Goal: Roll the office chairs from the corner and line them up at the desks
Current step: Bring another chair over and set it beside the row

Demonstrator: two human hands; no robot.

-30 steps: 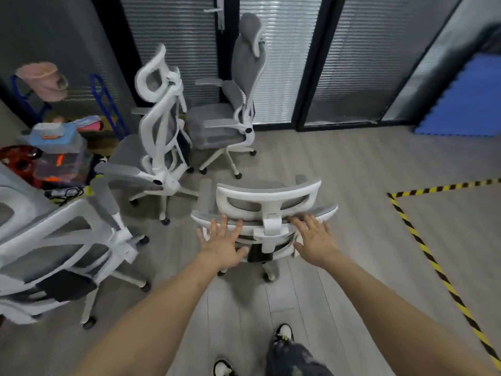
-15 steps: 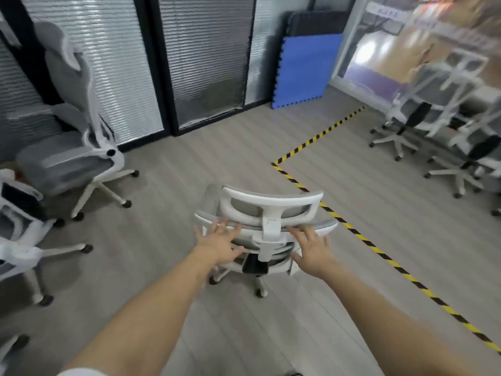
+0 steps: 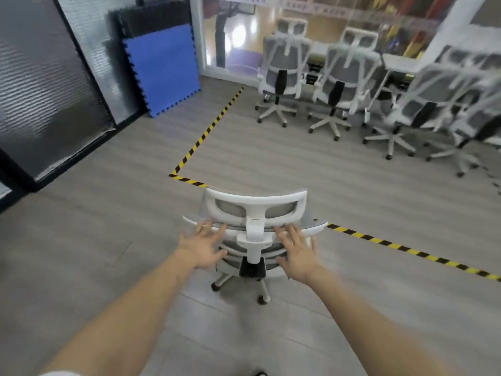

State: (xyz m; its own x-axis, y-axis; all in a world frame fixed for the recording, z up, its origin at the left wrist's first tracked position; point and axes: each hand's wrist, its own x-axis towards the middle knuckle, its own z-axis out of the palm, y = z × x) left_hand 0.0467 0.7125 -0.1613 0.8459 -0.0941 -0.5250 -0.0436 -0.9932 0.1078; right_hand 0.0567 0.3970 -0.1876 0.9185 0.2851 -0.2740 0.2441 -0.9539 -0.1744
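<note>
Near the corner of the yellow-and-black floor tape [image 3: 208, 130], a white office chair [image 3: 254, 229] with grey mesh stands on the wood-look floor, its back toward the camera. The left hand [image 3: 202, 246] and right hand [image 3: 296, 253] lie flat against the top of its backrest, fingers spread wide, one either side of the headrest post, gripping nothing. Beyond the tape, four similar chairs [image 3: 336, 77] stand in a row at white desks [image 3: 401, 62]. A blue foam mat [image 3: 162, 69] leans against the wall.
</note>
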